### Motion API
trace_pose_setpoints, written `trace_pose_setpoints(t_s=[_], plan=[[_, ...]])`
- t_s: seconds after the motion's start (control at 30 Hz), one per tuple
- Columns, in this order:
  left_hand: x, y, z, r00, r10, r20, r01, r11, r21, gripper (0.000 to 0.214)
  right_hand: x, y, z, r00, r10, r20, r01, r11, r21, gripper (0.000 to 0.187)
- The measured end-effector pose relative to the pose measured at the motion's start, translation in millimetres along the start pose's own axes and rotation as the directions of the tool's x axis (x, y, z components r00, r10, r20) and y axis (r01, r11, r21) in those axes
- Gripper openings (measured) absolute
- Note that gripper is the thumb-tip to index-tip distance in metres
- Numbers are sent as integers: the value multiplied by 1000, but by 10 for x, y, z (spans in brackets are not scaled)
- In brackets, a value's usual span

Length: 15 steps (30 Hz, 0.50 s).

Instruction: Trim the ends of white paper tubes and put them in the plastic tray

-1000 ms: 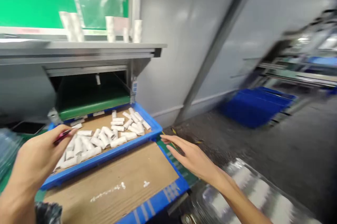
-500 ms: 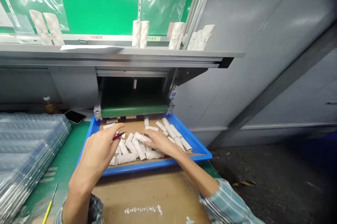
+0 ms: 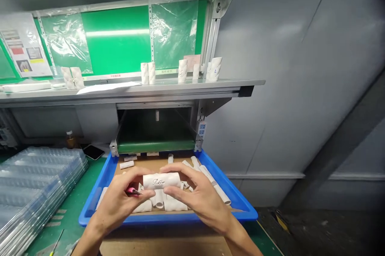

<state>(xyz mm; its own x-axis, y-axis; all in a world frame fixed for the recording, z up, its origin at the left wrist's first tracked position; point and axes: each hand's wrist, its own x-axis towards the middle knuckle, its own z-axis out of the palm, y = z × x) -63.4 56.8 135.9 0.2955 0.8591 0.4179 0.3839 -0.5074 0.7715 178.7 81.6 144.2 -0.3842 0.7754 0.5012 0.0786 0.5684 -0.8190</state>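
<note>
Tight two-handed hold on a white tube (image 3: 161,181), left hand (image 3: 118,202) at one end with a small pink-handled tool (image 3: 131,191) pinched in its fingers, right hand (image 3: 197,200) at the other. Tube raised just above more tubes (image 3: 172,205) in a blue tray (image 3: 239,202), dark marking facing up, mid-handling.

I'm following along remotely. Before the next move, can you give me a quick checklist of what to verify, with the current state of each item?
1. Both hands on the white tube: the left hand and the right hand each touch it. Ok.
2. Pink-handled tool: held in the left hand's fingers, beside the tube. Ok.
3. Dark marking on the tube: facing up and in view, but its wording cannot be read. Cannot tell.
4. Tube surface: any flaws are too small to judge. Cannot tell.
5. Other white tubes: all lie inside the blue tray. Ok.
</note>
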Motion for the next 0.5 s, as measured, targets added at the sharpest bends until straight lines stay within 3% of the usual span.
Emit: trace_pose_setpoints(t_s=[0.2, 0.5], plan=[[-40, 35, 118, 997, -39, -66, 37, 999, -37, 36, -43, 5, -16, 999, 8, -50, -6, 1000, 30, 30], [-37, 67, 105, 997, -46, -65, 45, 999, -19, 37, -40, 25, 15, 996, -65, -68, 64, 998, -13, 30]])
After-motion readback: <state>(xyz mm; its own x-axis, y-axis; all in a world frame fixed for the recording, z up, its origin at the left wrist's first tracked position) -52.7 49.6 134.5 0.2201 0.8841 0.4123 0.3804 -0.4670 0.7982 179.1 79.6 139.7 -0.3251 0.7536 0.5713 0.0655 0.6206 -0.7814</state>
